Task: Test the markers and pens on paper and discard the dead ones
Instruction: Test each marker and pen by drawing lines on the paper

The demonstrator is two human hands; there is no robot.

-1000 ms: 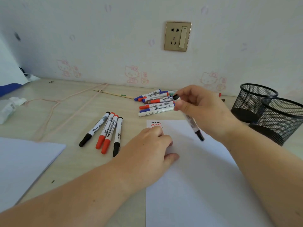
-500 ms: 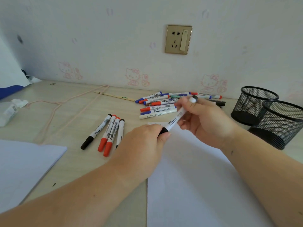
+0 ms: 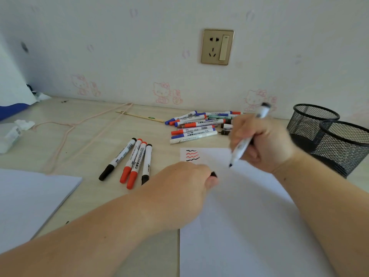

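My right hand (image 3: pixel 261 142) grips an uncapped black whiteboard marker (image 3: pixel 242 147), tilted with its tip just above the white paper (image 3: pixel 249 226). My left hand (image 3: pixel 185 188) rests on the paper's left edge and pinches the marker's black cap (image 3: pixel 213 174). Black and red squiggles (image 3: pixel 192 155) mark the sheet's top left corner. Several capped markers, black and red, lie in a row (image 3: pixel 131 159) left of the paper. A loose pile of markers (image 3: pixel 196 125) lies behind it near the wall.
Two black mesh cups (image 3: pixel 315 124) (image 3: pixel 345 144) stand at the right, close to my right wrist. Another white sheet (image 3: pixel 30 200) lies at the front left. A pink cord (image 3: pixel 79 134), a wooden ruler (image 3: pixel 139 116) and crumpled tissue (image 3: pixel 14 132) lie further back left.
My left hand pulled the black cap off the marker and dropped to the paper. My right hand turned the marker tip-down over the sheet.
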